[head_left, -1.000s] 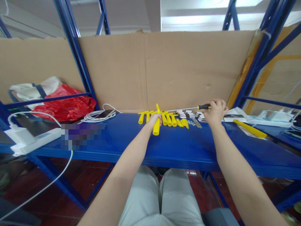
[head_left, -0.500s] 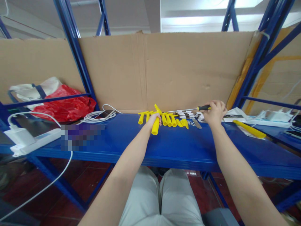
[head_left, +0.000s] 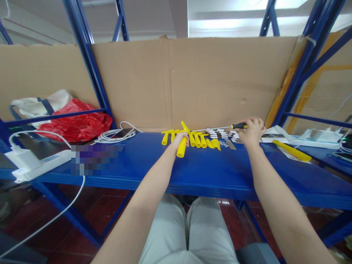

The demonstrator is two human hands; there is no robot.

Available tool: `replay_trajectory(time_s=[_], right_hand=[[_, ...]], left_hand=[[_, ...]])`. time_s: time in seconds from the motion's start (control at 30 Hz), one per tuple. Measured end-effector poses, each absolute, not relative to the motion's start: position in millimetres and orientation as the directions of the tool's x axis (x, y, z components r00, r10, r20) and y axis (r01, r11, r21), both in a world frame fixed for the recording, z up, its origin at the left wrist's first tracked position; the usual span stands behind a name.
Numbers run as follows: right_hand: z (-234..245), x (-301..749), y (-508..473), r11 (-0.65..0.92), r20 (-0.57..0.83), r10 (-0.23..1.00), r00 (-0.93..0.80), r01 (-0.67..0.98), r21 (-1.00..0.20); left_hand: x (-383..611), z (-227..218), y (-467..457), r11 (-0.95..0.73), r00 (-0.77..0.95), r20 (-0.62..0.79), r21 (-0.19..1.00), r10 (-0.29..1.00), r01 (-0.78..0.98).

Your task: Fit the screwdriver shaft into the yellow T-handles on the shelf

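My left hand (head_left: 180, 138) is closed round a yellow plastic tube piece (head_left: 182, 146), whose lower end points toward me. My right hand (head_left: 251, 131) grips the black-and-yellow handle of a screwdriver (head_left: 238, 125); its thin metal shaft runs left toward the yellow piece. Both hands rest over the blue metal shelf (head_left: 192, 168). Behind my left hand lies a row of several more yellow tube pieces (head_left: 198, 139), and beside them a stack of small black-and-white flat parts (head_left: 217, 134).
A brown cardboard sheet (head_left: 192, 80) backs the shelf. At the left are a red plastic bag (head_left: 77, 123), coiled white cables (head_left: 115, 135) and a white power strip (head_left: 30, 161). A long yellow tube (head_left: 293, 150) and white packets lie at the right. Blue rack uprights (head_left: 88, 58) stand on both sides.
Almost nothing has moved. The yellow piece in my left hand has tilted slightly, its upper end leaning a little more to the left.
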State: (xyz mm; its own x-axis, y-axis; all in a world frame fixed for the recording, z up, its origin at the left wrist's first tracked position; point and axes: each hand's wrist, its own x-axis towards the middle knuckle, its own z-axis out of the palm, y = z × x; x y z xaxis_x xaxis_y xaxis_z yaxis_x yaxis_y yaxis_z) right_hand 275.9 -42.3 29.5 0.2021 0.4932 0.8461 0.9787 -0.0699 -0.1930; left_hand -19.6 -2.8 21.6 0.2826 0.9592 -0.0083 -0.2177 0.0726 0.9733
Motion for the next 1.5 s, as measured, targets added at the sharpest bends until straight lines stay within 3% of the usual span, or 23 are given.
replay_trajectory(time_s=[0.27, 0.43, 0.83, 1.17, 1.5], right_hand=[[29.6, 278.9, -46.6, -0.044, 0.839, 0.451, 0.305, 0.946, -0.320], [28.5, 281.6, -43.9, 0.009, 0.855, 0.364, 0.369, 0.917, -0.399], [25.6, 297.0, -23.9, 0.367, 0.864, 0.287, 0.412, 0.786, -0.497], [26.4, 289.4, -17.8, 0.523, 0.699, 0.229, 0.678, 0.520, -0.676], [44.2, 271.1, -26.7, 0.564, 0.434, 0.273, 0.859, 0.223, -0.795]], left_hand=[[-23.2, 19.5, 0.1, 0.071, 0.342, -0.011, 0.984, 0.940, -0.165], [-22.4, 18.8, 0.2, 0.033, 0.368, 0.010, 0.993, 0.930, -0.110], [-21.1, 16.0, 2.3, -0.042, 0.326, 0.062, 0.997, 0.943, -0.067], [-22.6, 13.6, 6.1, -0.039, 0.260, 0.051, 0.998, 0.964, -0.049], [-23.0, 11.3, 8.9, -0.029, 0.250, 0.039, 0.999, 0.967, -0.043]])
